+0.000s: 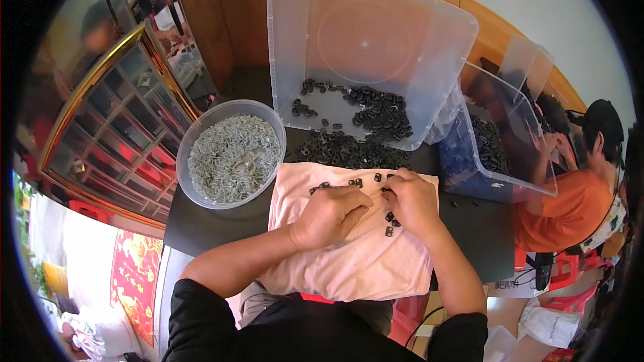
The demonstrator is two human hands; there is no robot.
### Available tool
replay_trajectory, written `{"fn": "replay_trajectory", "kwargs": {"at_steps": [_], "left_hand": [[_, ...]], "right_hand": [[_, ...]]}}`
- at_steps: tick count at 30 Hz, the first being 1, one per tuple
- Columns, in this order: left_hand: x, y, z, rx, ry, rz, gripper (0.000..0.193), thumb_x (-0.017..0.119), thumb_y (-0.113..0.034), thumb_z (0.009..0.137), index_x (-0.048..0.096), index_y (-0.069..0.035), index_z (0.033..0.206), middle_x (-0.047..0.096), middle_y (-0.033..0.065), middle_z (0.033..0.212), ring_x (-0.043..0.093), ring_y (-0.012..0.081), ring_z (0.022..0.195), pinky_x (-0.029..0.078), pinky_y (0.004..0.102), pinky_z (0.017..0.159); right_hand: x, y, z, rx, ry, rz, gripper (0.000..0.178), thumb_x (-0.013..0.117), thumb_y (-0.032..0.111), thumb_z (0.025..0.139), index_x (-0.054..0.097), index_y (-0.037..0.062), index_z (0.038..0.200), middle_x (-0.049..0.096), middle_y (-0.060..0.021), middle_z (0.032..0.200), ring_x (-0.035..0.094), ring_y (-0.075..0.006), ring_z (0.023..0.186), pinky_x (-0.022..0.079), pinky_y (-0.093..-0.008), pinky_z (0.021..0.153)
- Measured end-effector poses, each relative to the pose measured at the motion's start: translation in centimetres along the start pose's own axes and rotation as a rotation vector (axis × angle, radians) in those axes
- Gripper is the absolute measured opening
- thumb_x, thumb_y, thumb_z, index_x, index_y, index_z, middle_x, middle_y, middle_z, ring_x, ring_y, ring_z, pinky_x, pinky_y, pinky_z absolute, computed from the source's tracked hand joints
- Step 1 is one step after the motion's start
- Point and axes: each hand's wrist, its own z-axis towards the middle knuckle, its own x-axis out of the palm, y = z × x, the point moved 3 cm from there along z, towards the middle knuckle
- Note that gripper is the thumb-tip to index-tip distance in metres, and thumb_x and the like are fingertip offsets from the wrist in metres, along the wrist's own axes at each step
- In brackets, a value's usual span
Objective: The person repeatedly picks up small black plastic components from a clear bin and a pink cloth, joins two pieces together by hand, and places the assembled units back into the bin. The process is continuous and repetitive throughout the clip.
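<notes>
A pink cloth (pixel 355 275) lies on the dark table before me, with several small black two-holed parts (pixel 389 231) scattered over it. My left hand (pixel 330 216) is closed in a pinch above the cloth's middle; whatever is between its fingertips is too small to make out. To its right, my right hand (pixel 413 200) pinches a small black part at its fingertips, partly hidden by the fingers. More black parts lie close around both hands. A round clear tub (pixel 280 161) full of small silvery screws (pixel 231 157) stands to the left of the cloth.
Behind the cloth is a heap of black parts (pixel 349 151), spilling from a large clear bin (pixel 376 33) tipped on its side. Another clear bin (pixel 463 154) with black parts stands right. Beyond it sits a person in an orange top (pixel 567 204). A gold-framed panel (pixel 121 47) rises at left.
</notes>
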Motion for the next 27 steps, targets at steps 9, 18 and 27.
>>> {"fn": "replay_trajectory", "kwargs": {"at_steps": [9, 18, 27], "left_hand": [[-3.4, 2.9, 2.6, -0.271, -0.135, 0.150, 0.007, 0.060, -0.001, 0.075, 0.062, 0.000, 0.081, 0.061, 0.0130, 0.076, 0.060, 0.0242, 0.064, 0.048, 0.0312, 0.059], [-4.2, 8.0, 6.4, -0.345, 0.126, 0.810, 0.006, 0.058, -0.001, 0.068, 0.063, -0.004, 0.071, 0.060, 0.0172, 0.086, 0.061, 0.0345, 0.078, 0.049, 0.0426, 0.067], [-2.4, 9.5, 7.2, -0.369, 0.331, 0.918, 0.004, 0.061, -0.007, 0.069, 0.063, -0.005, 0.072, 0.061, 0.0144, 0.085, 0.060, 0.0340, 0.080, 0.048, 0.0435, 0.071]], "right_hand": [[0.2, -0.8, -0.6, 0.002, 0.002, 0.015, 0.008, 0.065, 0.012, 0.070, 0.065, 0.0074, 0.077, 0.055, -0.0063, 0.074, 0.058, -0.0251, 0.075, 0.047, -0.0371, 0.064], [0.9, -1.3, -0.9, -0.009, 0.010, 0.020, 0.008, 0.062, 0.013, 0.072, 0.064, 0.0076, 0.078, 0.056, -0.0064, 0.076, 0.058, -0.0250, 0.076, 0.047, -0.0381, 0.063], [0.9, -1.3, -0.9, -0.017, -0.097, 0.056, 0.009, 0.056, 0.011, 0.075, 0.055, 0.0021, 0.075, 0.058, -0.0123, 0.070, 0.060, -0.0299, 0.067, 0.047, -0.0409, 0.057]]}}
